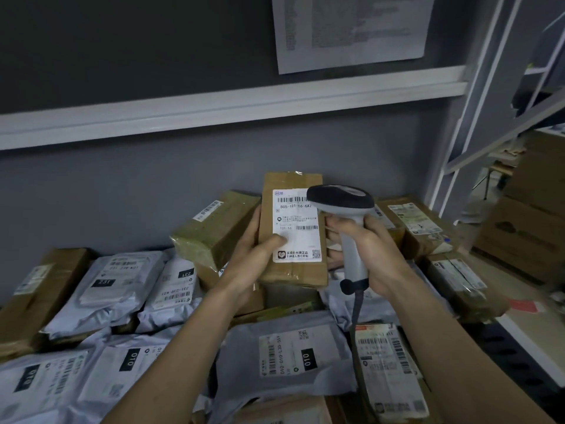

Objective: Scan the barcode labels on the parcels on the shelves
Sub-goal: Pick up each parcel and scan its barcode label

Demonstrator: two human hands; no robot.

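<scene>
While the left hand (260, 258) holds a brown box (292, 231) up off the heap, thumb pressed on the lower part of its label (297, 224) and fingers wrapped behind the left edge, the right hand (367, 249) is closed round the grip of the scanner (345, 215). Hands sit close together, the scanner just beside the box's right edge; its dark head overlaps the label's upper right corner in this view. Step in hand, as I judge it: presenting one parcel for a scan. Box stands near upright, long axis running top to bottom, label face turned toward the wearer, text right way up; one barcode near the top, a second about mid-label. Scanner grip runs roughly vertical, cable (356, 304) dropping from its base; the head points away and leftward, across the box more than at it. Next move probably needs the head drawn back and turned to face the top barcode squarely, thumb kept off the codes. No beam visible, so cannot tell if a read is under way. Below lie grey mailers (284, 356) and more boxes on the shelf (526, 353), labels at mixed angles.
</scene>
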